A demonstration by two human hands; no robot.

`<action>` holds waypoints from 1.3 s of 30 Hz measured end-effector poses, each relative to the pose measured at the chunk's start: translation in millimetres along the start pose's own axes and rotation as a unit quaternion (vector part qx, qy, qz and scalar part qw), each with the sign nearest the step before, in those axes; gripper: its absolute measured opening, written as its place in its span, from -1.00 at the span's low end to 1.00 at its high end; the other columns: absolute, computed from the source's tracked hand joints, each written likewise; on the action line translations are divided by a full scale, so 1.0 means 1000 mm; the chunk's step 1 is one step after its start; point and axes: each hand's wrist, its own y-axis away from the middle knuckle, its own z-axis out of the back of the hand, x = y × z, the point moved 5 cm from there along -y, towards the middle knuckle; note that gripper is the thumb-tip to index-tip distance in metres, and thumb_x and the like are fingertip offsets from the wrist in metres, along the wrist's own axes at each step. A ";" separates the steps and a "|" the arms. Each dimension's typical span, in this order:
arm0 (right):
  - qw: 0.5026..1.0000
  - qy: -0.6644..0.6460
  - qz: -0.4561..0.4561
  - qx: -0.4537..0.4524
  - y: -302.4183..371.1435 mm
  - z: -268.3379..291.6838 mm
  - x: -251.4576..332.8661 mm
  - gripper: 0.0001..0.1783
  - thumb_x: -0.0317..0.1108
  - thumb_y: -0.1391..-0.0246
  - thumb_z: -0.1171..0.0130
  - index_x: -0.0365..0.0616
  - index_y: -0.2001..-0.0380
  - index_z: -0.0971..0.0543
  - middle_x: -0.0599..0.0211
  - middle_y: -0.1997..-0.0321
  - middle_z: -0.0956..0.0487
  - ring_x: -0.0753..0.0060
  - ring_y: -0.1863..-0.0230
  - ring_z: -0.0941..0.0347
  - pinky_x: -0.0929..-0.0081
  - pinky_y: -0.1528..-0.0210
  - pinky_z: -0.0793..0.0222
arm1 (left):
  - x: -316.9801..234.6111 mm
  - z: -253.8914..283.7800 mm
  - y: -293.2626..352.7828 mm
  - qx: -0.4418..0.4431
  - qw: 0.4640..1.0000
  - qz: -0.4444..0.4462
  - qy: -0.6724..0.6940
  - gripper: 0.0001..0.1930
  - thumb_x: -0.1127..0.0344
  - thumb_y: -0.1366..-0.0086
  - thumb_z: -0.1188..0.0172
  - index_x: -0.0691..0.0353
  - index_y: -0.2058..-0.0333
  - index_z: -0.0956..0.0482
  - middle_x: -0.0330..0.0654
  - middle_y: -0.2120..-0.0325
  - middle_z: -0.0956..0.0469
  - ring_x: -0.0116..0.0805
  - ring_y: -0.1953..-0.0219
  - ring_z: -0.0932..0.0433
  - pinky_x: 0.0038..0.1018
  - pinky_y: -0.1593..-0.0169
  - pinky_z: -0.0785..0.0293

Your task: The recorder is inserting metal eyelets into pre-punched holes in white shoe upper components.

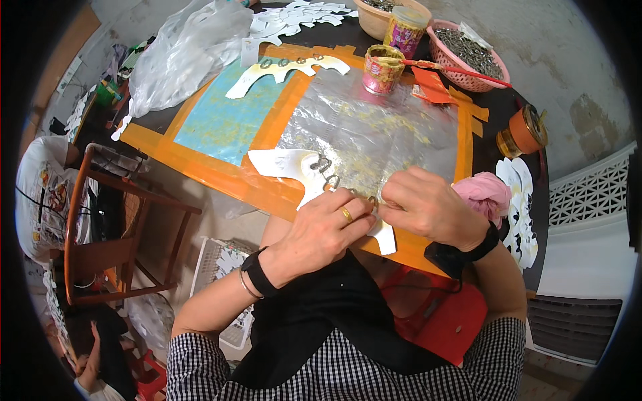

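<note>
A white curved strip with scalloped edges (pixel 284 162) lies at the near edge of the table, with several metal rings (pixel 324 165) along it. My left hand (pixel 324 230), wearing a gold ring, is closed on its middle and covers part of it. Beside it my right hand (pixel 428 207) is closed over the strip's right part, fingertips pinched together. Whatever sits between those fingertips is hidden. Farther back lies a similar white strip (pixel 291 69), also with rings along it and yellowish smears.
An open tin (pixel 382 79) has a red-handled brush (pixel 461 71) across its top. Behind stand another tin (pixel 406 33) and a pink basket of metal pieces (pixel 468 53). Plastic bag (pixel 184 57) lies left; pink cloth (pixel 483 195) and orange jar (pixel 523 131) sit right.
</note>
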 end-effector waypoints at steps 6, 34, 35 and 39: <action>0.998 0.049 0.027 0.018 -0.001 -0.001 0.006 -0.88 -0.40 0.17 -0.20 -0.15 0.54 -0.47 0.35 0.32 -0.41 0.36 0.23 -0.43 0.41 0.23 -0.37 | -0.009 0.001 0.008 0.022 0.999 0.003 -0.040 -0.58 0.45 0.07 -0.32 0.18 0.12 -0.66 -0.25 0.06 -0.55 -0.22 0.07 -0.54 -0.35 0.10 -0.57; 0.991 -0.066 -0.112 -0.001 0.019 0.017 -0.003 -0.62 -0.54 0.09 -0.23 -0.10 0.11 -0.66 0.30 0.15 -0.52 0.14 0.07 -0.47 0.26 0.05 -0.37 | -0.016 -0.013 0.015 0.083 0.992 0.052 -0.076 -0.36 0.46 0.01 -0.27 0.16 -0.15 -0.53 -0.23 -0.13 -0.46 -0.16 -0.13 -0.42 -0.26 -0.08 -0.35; 0.989 -0.084 -0.119 -0.033 0.019 0.021 -0.002 -0.60 -0.56 0.10 -0.23 -0.11 0.11 -0.66 0.30 0.11 -0.56 0.12 0.03 -0.48 0.25 0.02 -0.38 | -0.017 -0.013 0.015 0.076 0.993 0.051 -0.074 -0.37 0.47 0.01 -0.27 0.16 -0.14 -0.54 -0.22 -0.13 -0.46 -0.15 -0.12 -0.41 -0.26 -0.08 -0.35; 0.984 -0.148 -0.099 -0.020 0.020 0.006 0.008 -0.58 -0.55 0.09 -0.24 -0.12 0.08 -0.67 0.32 0.07 -0.63 0.14 -0.01 -0.49 0.22 -0.01 -0.38 | -0.018 -0.009 0.013 0.069 0.994 0.053 -0.069 -0.40 0.49 0.00 -0.27 0.17 -0.13 -0.56 -0.19 -0.11 -0.46 -0.15 -0.12 -0.42 -0.26 -0.07 -0.35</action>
